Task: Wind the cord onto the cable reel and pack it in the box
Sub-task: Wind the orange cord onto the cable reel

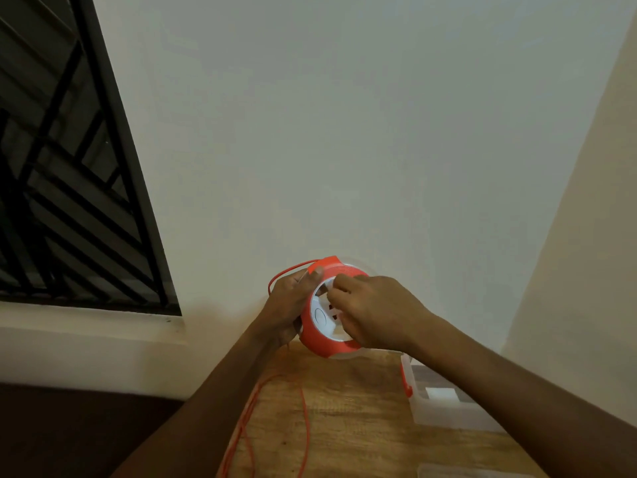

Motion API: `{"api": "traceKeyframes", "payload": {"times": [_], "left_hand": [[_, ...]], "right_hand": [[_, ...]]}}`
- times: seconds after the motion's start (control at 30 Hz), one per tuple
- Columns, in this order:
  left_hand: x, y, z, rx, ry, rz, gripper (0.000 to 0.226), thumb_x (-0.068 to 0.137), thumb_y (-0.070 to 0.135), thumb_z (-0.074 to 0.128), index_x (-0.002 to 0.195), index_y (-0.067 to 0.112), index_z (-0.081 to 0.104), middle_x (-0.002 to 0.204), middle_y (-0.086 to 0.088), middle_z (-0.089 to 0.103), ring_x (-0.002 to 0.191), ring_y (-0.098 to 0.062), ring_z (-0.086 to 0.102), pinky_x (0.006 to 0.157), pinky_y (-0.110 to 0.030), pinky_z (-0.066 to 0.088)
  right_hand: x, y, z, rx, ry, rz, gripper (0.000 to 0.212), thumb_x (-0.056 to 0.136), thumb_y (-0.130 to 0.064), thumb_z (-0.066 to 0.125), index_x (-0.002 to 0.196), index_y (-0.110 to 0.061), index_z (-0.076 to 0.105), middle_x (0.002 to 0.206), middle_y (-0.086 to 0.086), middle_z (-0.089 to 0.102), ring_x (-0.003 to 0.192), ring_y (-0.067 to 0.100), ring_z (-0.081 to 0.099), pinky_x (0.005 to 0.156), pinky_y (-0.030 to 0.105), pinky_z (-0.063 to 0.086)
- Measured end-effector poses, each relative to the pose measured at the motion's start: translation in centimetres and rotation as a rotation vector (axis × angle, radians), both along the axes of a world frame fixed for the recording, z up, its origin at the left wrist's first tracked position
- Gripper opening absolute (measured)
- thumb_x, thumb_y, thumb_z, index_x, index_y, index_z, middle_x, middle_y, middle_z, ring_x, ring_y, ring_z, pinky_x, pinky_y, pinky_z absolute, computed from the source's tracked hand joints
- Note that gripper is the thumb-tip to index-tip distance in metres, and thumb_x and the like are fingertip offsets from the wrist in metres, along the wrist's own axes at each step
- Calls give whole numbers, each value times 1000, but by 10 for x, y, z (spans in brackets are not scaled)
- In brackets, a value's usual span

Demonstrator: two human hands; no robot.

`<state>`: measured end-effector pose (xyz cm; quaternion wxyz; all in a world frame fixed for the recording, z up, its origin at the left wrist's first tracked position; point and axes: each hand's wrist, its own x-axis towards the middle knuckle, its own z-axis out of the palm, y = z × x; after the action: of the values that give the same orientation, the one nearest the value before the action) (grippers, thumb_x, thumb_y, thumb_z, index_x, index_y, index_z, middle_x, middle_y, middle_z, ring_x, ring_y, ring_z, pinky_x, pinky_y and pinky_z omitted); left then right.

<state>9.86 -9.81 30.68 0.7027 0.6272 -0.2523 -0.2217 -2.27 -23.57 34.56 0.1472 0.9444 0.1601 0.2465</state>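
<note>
Winding in progress: the round orange-and-white plastic cable reel is held upright above the far edge of the wooden table, its white socket face turned toward the person, presumably so that one hand can steady the housing while the other turns the inner drum; the left hand cups the reel's left rim from behind, fingers curled round the orange casing and the thumb laid over its top edge beside the orange handle tab, a firm supporting grip; the right hand lies across the white face, fingers bent and closed on what is judged to be a winding knob or recess, though the hand hides the exact contact; the thin orange cord leaves the reel at upper left in a small loop behind the left hand, and further loose lengths trail down over the table toward the near edge, so much cord appears still unwound; the translucent plastic box with an orange latch sits open on the table at right, below the right forearm and apart from the reel, placed within reach for packing; a pale lid-like edge shows at bottom right; packing is not yet begun.
</note>
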Motion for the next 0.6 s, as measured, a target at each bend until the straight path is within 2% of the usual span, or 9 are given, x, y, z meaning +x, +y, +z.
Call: {"api": "traceKeyframes", "payload": {"times": [0.13, 0.3, 0.37, 0.47, 0.53, 0.6], "left_hand": [[0, 3, 0, -2, -11, -15, 39, 95, 46, 55, 121, 19, 67, 116, -10, 76, 101, -33, 74, 87, -46, 62], [-4, -1, -1, 42, -78, 10, 35, 100, 42, 51, 120, 19, 68, 114, -7, 77, 101, -31, 74, 88, -46, 62], [-7, -3, -2, 56, -85, 1, 32, 101, 41, 51, 118, 21, 69, 112, -4, 77, 101, -27, 75, 84, -39, 63], [-11, -5, -3, 62, -94, -43, 28, 103, 36, 50, 113, 20, 70, 103, 1, 79, 95, -19, 76, 74, -26, 61], [-10, -5, -4, 52, -97, -52, 29, 103, 33, 51, 111, 15, 71, 100, -2, 80, 91, -20, 77, 73, -27, 61], [-10, -5, -5, 31, -75, -18, 27, 102, 33, 52, 107, 14, 71, 95, -5, 80, 84, -21, 77, 71, -30, 63]], "right_hand": [[-4, -6, 0, -108, 120, 38, 66, 56, -28, 92, 116, -18, 65, 127, 7, 62, 103, 29, 65, 68, 41, 61], [-6, 2, -8, -233, 177, -17, 74, 57, -34, 91, 123, -17, 61, 128, 12, 62, 100, 33, 67, 71, 45, 59], [-5, 6, -9, -248, 161, -32, 72, 58, -33, 91, 121, -13, 61, 120, 14, 66, 91, 34, 69, 70, 46, 60], [-1, 14, -9, -249, 82, -49, 64, 66, -30, 85, 118, -6, 57, 98, 15, 72, 73, 34, 70, 61, 44, 60], [2, 16, -6, -149, 0, -93, 56, 77, -36, 74, 119, -4, 56, 82, 14, 72, 60, 32, 67, 56, 41, 57], [5, 9, 0, 16, -101, -162, 38, 87, -44, 59, 105, -11, 61, 70, 8, 70, 50, 26, 62, 52, 35, 54]]}}
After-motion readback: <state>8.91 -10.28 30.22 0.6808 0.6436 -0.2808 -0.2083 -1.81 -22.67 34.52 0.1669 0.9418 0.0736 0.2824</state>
